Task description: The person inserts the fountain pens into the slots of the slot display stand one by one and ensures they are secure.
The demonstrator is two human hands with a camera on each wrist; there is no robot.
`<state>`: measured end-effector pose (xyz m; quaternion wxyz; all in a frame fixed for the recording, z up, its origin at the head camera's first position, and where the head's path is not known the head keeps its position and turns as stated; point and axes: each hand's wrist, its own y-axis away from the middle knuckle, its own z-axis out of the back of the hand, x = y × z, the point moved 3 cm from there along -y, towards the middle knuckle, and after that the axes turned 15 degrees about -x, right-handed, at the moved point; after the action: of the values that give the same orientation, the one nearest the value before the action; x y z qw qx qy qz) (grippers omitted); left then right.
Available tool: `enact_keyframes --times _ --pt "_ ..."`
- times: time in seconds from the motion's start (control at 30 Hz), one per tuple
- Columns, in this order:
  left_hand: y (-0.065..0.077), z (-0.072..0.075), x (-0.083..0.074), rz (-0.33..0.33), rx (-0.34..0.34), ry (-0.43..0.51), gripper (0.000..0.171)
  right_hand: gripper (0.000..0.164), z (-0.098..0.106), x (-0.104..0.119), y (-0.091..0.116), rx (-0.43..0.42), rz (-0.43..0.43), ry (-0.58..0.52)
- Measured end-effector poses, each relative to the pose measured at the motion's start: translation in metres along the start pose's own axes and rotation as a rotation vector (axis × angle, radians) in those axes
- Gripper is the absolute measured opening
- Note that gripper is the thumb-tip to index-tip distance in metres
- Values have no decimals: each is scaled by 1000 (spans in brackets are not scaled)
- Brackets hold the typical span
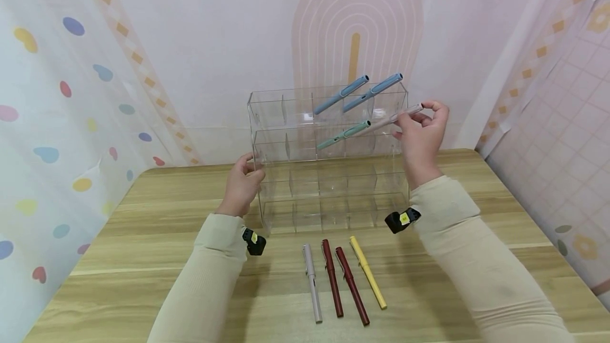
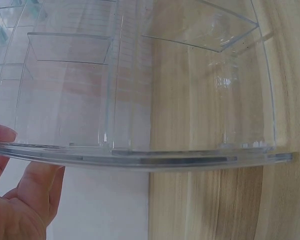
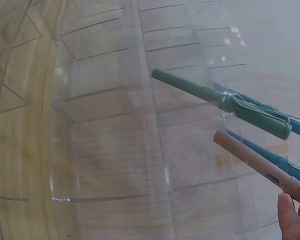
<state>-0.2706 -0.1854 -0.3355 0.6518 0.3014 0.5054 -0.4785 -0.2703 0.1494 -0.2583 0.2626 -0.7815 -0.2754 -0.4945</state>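
Right hand fingers pinch slim pale pinkish-grey capped pen near its cap, at second-from-top tier of clear acrylic rack; probably light, stiff, slightly slick, cap end best hold. Left hand fingers and thumb clamp rack's side panel, opposite faces, clearest in left wrist view. Only head view shows grey, two dark-red and yellow pens on wood-grain counter.

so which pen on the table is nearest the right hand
The yellow pen, farthest right; the two dark red pens and the grey pen lie to its left.
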Motion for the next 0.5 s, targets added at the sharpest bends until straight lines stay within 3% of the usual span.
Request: enact_keyframes --times 0.5 --pt "0 0 0 -3 6 11 59 38 -4 -17 7 7 -16 0"
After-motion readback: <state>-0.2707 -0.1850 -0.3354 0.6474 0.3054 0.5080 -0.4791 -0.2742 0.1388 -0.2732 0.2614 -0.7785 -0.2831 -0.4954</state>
